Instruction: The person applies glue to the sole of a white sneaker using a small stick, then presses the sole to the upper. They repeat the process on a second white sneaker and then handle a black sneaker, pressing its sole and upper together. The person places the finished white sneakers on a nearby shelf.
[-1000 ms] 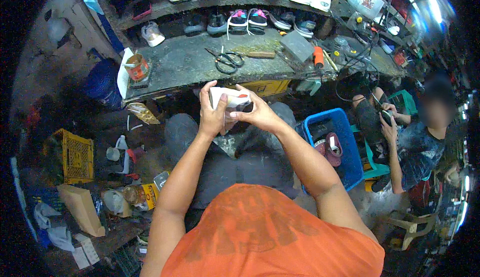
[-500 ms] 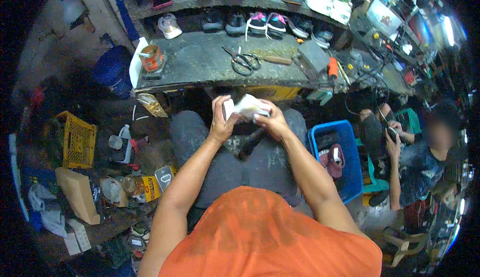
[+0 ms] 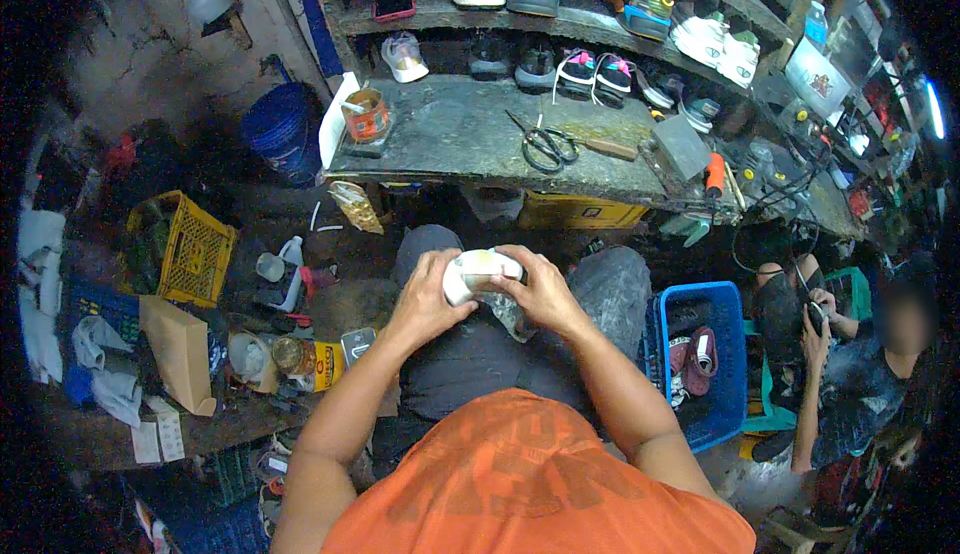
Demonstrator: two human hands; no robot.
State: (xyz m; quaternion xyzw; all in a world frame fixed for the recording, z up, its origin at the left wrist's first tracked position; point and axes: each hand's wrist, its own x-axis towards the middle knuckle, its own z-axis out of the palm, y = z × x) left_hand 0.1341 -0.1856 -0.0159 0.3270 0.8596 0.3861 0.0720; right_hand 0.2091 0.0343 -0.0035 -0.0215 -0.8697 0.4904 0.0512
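Note:
Both of my hands hold a white curved piece (image 3: 468, 274) above my lap, one at each end. It looks like a bent shoe sole, but its exact kind is not plain. My left hand (image 3: 428, 300) is closed on the left end, thumb on the near side. On the right end, my right hand (image 3: 545, 294) grips with bent fingers along the top edge. Part of the piece is hidden behind the fingers. Below it are my dark, dusty trousers (image 3: 460, 354).
Ahead stands a workbench (image 3: 440, 134) with scissors (image 3: 548, 149), an orange can (image 3: 366, 116) and a wooden-handled tool (image 3: 610, 149). Shoes line the shelves (image 3: 590, 22). To my right are a blue basket (image 3: 742, 374) holding shoes and a seated person (image 3: 850, 384). A yellow crate (image 3: 190, 249) sits left.
My hands have drawn nearer my body, and the white piece has turned, now showing a rounded curve. The whole view has shifted, with the bench lying farther right and lower.

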